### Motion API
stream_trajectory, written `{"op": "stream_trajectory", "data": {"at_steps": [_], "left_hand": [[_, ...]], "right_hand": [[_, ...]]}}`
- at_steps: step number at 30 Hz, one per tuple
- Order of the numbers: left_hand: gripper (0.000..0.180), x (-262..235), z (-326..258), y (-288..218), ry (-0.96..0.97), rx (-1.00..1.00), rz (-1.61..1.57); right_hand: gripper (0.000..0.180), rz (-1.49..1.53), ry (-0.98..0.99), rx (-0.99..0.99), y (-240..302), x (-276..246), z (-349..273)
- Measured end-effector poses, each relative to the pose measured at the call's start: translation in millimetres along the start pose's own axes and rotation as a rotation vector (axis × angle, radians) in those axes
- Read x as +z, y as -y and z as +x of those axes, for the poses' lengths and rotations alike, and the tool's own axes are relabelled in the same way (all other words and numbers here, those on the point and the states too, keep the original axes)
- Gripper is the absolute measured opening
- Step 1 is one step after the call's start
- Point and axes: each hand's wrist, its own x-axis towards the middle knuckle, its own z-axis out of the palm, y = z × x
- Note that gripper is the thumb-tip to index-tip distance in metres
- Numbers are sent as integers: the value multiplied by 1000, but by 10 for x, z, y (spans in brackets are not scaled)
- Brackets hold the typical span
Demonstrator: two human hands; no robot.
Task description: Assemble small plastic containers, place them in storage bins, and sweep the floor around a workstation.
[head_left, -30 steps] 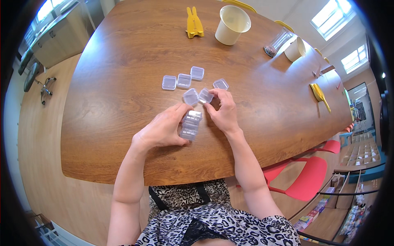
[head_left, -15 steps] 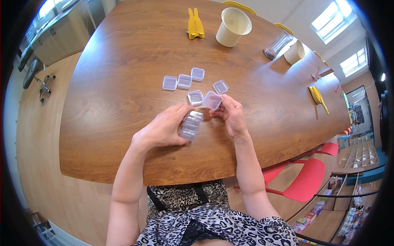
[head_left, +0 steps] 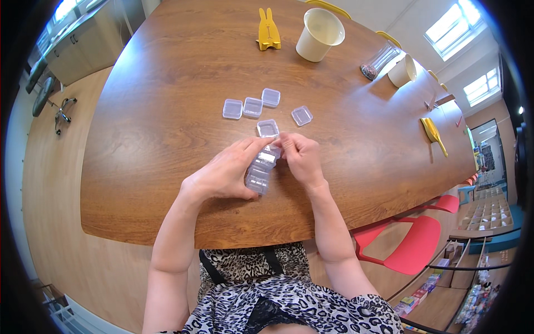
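left fingers hold a row of boxes (clear plastic).

Half a second earlier the right hand had held a clear box up right of the frame's centre; by now it had swung that box left and down to the upper end of the row of clear boxes, just below centre, lengthening the row. Its fingers had curled inward, and the left hand's fingertips had reached further up, close to them.
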Motion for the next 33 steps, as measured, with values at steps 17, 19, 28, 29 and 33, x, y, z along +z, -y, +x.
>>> {"op": "stream_trajectory", "data": {"at_steps": [17, 19, 28, 29, 33], "left_hand": [[106, -125, -76, 19, -16, -68, 50], [109, -102, -79, 45, -6, -72, 59], [116, -40, -45, 111, -50, 1, 89], [116, -23, -49, 146, -46, -6, 78], [118, 14, -35, 160, -88, 31, 104]], "right_hand": [[20, 286, 57, 28, 93, -20, 186], [16, 326, 5, 77, 138, 16, 163], [27, -165, 15, -217, -46, 79, 204], [27, -19, 40, -111, -3, 67, 182], [34, 9, -38, -112, -135, -7, 154]]}}
